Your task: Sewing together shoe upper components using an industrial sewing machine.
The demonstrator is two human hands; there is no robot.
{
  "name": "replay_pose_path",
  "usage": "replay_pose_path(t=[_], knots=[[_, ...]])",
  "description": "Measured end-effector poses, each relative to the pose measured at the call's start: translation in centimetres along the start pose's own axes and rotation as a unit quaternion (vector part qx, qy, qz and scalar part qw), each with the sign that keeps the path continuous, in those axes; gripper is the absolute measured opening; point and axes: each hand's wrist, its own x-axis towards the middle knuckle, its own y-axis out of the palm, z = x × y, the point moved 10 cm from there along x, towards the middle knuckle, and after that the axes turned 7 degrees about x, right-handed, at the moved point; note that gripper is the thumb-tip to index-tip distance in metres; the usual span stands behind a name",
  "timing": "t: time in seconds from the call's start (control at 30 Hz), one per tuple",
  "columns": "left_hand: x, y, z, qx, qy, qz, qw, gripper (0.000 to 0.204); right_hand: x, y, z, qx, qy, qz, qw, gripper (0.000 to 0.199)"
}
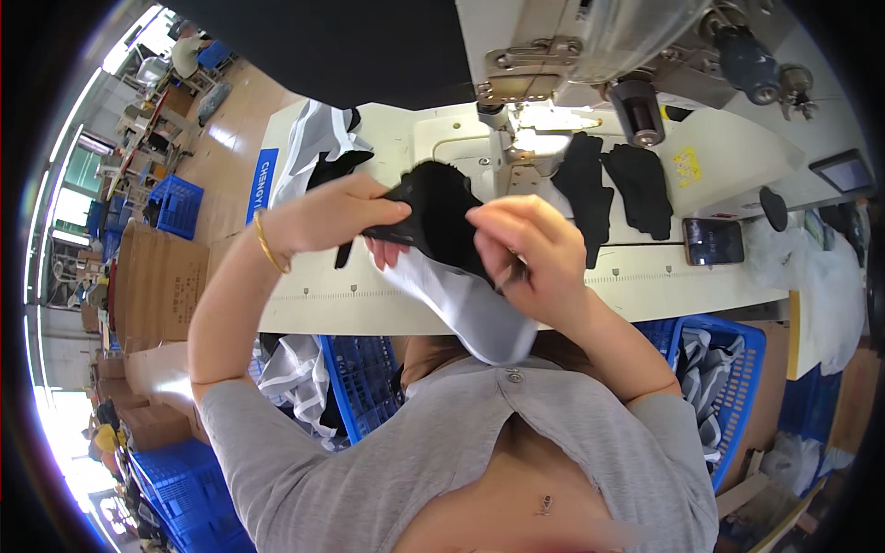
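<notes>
Over the front of the sewing table I hold up a piece of black and light grey fabric. Its black part bulges upward, while the grey part hangs toward me, blurred at its lower end. My left hand is closed on the black part's left edge, thumb on top. At the other edge is my right hand, fingers curled in and fingertips against the black fabric. Something small and dark shows between those fingers, too hidden to name. Just beyond the fabric stands the sewing machine's needle area.
Black fabric pieces and a phone lie right of the needle area. White and black pieces lie at the table's left. Blue baskets with fabric stand below the front edge. Cardboard boxes stand left.
</notes>
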Motion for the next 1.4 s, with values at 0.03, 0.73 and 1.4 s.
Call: replay_pose_path(t=[0.03,0.73,1.4], knots=[[-0.1,0.3,0.4,0.035,0.010,-0.011,0.999,0.041,0.3,0.9,0.7,-0.002,-0.020,0.022,1.000,0.041],[3.9,0.7,0.0,0.084,0.227,-0.268,0.932,0.035,-7.1,4.5,-8.7,0.206,0.387,0.067,0.896,0.026],[5.1,1.1,5.0,0.082,0.049,-0.128,0.987,0.050,-8.7,4.1,-11.3,0.311,0.539,-0.058,0.781,0.010]])
